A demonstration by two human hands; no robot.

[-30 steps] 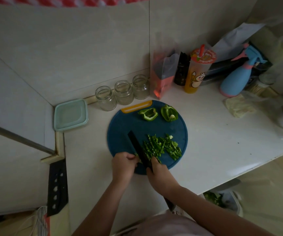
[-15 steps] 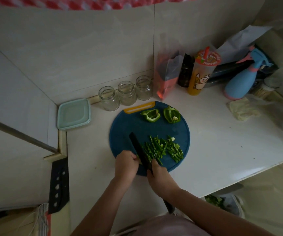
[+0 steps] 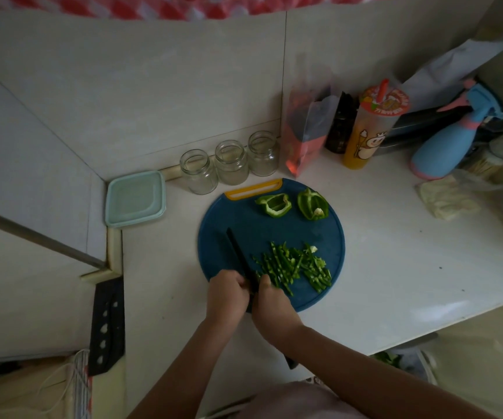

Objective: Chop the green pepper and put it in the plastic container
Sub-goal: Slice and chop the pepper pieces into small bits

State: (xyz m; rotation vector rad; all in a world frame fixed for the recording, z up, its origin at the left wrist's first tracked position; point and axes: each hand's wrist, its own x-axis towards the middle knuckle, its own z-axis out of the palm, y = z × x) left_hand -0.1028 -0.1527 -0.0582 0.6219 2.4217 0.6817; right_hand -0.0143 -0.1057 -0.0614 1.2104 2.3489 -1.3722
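Closer than a second before, my left hand [image 3: 227, 294] stood beside the knife [image 3: 239, 257] gripped by my right hand [image 3: 274, 306], its curled fingers [image 3: 237, 281] hiding what they held; pepper strips [image 3: 292, 266] and two uncut pieces [image 3: 310, 201] lay on the board [image 3: 244, 219], so the lidded container [image 3: 135, 198] waited.

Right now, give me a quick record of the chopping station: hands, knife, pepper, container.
left hand: fingers curled beside the blade; what it holds is hidden
right hand: grips the knife
chopped pepper: pile on the blue board, right of the blade
uncut pepper pieces: two, at the board's far edge
plastic container: lidded, on the counter left of the board
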